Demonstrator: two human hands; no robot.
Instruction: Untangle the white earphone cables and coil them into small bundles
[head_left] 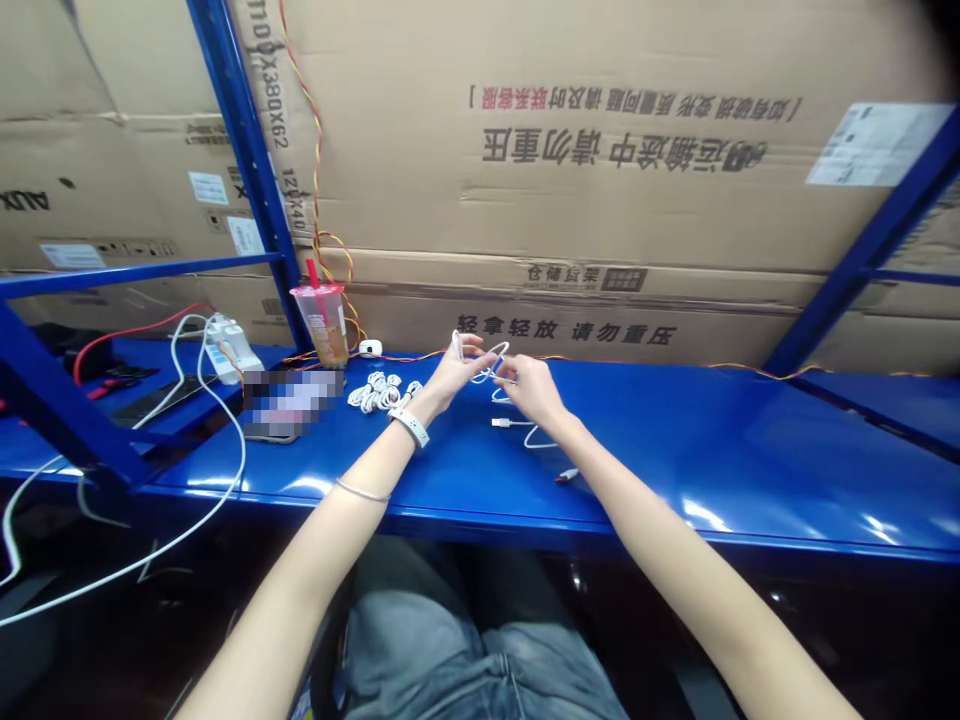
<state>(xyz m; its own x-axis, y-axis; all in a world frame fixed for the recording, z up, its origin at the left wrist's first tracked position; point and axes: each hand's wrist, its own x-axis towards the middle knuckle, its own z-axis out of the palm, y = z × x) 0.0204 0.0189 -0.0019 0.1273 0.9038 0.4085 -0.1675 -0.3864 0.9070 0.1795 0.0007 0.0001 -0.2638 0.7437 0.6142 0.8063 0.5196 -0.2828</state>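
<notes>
I see my bare left hand [456, 378] and bare right hand [531, 388], fingers nearly closed, both pinching a thin white charging cable [489, 368] at twelve o'clock, its loop held clear of the glossy blue steel shelf [675, 440]; coiled white cables [379, 393] sit at eleven o'clock.

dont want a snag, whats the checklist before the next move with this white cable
Left hand and right hand on the white cable: ok, both hold it.
Plug end: ok, lying free on the blue steel shelf.
Loops free of knots: cannot tell, too small to see.
Coiled white cables: ok, apart from the hands, to their left.
Drink cup: ok, standing back from the hands, to their left.
</notes>
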